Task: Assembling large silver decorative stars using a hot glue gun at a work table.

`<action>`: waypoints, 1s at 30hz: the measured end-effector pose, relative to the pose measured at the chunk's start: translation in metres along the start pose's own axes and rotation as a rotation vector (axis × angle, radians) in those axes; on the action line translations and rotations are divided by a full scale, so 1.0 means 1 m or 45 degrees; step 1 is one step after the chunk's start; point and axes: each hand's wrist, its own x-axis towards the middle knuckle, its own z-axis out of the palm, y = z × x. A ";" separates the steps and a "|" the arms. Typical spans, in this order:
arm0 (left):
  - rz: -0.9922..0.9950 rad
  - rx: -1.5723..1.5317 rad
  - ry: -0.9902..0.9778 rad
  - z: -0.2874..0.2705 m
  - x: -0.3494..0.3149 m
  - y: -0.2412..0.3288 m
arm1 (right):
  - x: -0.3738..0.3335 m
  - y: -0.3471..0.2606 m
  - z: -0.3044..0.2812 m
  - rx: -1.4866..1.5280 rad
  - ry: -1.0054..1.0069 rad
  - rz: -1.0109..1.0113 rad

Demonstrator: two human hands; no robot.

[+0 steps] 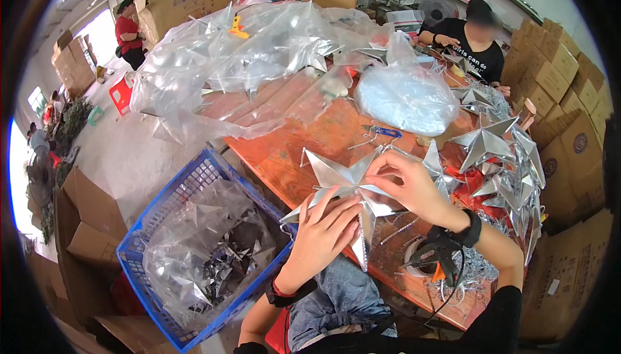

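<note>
A silver five-pointed star (339,174) with beaded trim along some edges is at the near edge of the table in front of me. My left hand (321,232) holds it from the lower left, its long fingers lying along the star's face; the thumb is hidden. Over the star's right part, my right hand (409,184) is closed in a pinch, thumb and forefinger bent together near the centre. What those fingertips grip is too small to make out. Just beyond the star lies a blue-handled tool (386,132). Beside my right wrist rests a black glue gun (435,250) with a cord.
Finished-looking silver stars (488,144) pile up at the right. A blue basket (139,260) with bagged silver pieces stands left of the table (272,160). Clear plastic bags (404,98) cover the far side. A co-worker (475,40) sits across at the right, before stacked cartons (550,63).
</note>
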 end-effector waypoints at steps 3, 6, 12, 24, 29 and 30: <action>-0.050 -0.002 0.093 -0.008 -0.002 0.007 | -0.025 -0.057 -0.009 0.190 -0.158 -0.110; -0.195 -0.129 0.263 0.001 -0.026 0.005 | -0.058 -0.117 -0.003 0.776 -0.566 -0.170; -0.661 -0.501 0.434 0.063 -0.090 0.022 | -0.093 -0.151 0.018 1.516 -0.645 -0.673; -0.639 -0.755 0.666 0.100 -0.045 0.059 | -0.144 -0.149 0.041 1.855 -0.457 -0.828; -0.622 -0.791 0.745 0.096 -0.043 0.056 | -0.149 -0.157 0.031 1.841 -0.391 -0.840; -0.618 -0.792 0.768 0.094 -0.043 0.056 | -0.150 -0.155 0.032 1.848 -0.419 -0.839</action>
